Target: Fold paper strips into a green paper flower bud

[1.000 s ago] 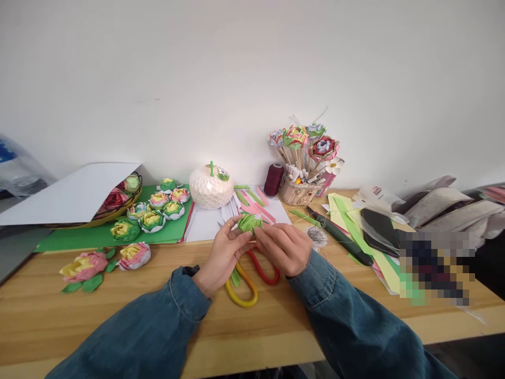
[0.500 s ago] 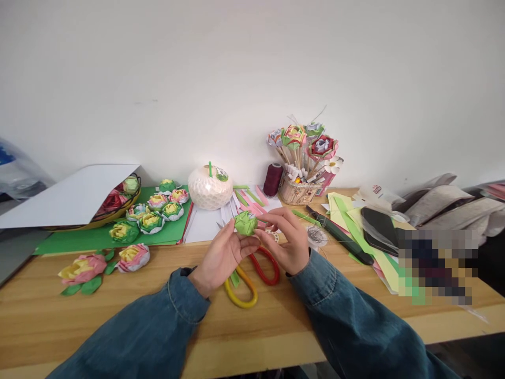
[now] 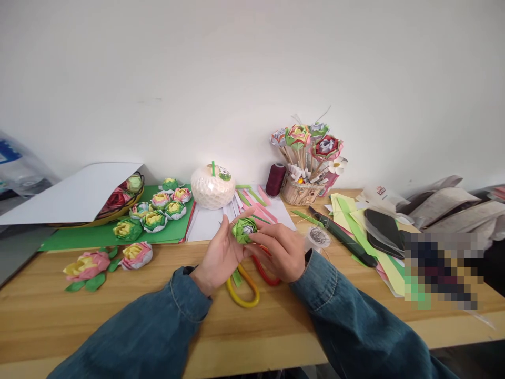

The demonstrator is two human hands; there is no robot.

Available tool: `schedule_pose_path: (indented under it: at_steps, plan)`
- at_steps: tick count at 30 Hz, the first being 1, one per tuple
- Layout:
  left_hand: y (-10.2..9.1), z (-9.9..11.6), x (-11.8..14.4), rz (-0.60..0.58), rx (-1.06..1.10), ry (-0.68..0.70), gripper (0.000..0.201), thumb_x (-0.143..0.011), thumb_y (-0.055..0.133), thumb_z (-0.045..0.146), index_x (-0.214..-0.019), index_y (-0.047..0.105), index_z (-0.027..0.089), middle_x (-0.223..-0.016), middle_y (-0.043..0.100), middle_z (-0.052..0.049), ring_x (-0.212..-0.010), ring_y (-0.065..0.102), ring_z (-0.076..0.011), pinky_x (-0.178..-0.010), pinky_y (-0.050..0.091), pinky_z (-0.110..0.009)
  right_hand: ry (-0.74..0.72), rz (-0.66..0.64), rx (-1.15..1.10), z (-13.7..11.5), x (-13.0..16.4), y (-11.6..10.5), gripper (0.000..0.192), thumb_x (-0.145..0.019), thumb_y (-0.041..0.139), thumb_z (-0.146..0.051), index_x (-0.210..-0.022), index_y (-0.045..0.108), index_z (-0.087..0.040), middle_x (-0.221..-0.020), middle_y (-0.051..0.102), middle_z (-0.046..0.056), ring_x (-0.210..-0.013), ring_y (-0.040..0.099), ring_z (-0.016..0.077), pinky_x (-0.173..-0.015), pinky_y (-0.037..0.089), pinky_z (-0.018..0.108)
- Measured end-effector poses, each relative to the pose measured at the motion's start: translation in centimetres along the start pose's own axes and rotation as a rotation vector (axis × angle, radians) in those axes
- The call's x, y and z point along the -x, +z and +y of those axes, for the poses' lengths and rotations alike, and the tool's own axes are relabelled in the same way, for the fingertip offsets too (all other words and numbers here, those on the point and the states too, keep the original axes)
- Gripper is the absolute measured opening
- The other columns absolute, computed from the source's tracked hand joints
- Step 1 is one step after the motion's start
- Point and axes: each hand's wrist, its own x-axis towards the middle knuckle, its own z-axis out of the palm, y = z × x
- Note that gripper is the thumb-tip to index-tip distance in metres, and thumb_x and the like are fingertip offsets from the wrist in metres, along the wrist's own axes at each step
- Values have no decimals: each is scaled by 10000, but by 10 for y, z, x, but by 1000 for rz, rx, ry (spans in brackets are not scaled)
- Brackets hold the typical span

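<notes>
Left hand point(image 3: 219, 258) cups green paper flower point(image 3: 244, 230), right hand point(image 3: 281, 251) fingers pinch its edge, shaping petals above scissors point(image 3: 246, 287); next fold likely needs steady grip.

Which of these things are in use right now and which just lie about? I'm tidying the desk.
In use: green paper flower, held by left hand and right hand.
Lying about: scissors, thread spool, basket of flowers.
</notes>
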Motion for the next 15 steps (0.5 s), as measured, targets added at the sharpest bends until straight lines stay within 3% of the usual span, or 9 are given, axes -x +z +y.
schedule_pose_path:
  at_steps: [4,10,15]
  plan:
    - [1,1,0,33,-67,20,424,-871,326,406,-1161,532,175,-870,643,-58,-728,579,-118,-633,451,-225,-11,4,-4,-1,3,2,204,-724,644,-175,-919,587,-164,-781,636,49,-707,585,146,-603,503,266]
    - [-2,-1,0,65,-142,56,445,-844,374,439,-1184,510,187,-890,633,-65,-757,583,-137,-538,416,-195,-201,-28,2,-4,3,-1,157,-750,589,-122,-905,596,-144,-754,662,33,-694,580,142,-593,479,274]
    - [-2,-1,0,48,-128,52,444,-858,331,439,-1189,495,193,-923,624,-68,-775,581,-129,-579,440,-200,-108,-44,49,-4,3,2,176,-750,612,-164,-925,594,-177,-766,660,29,-731,580,151,-613,465,281]
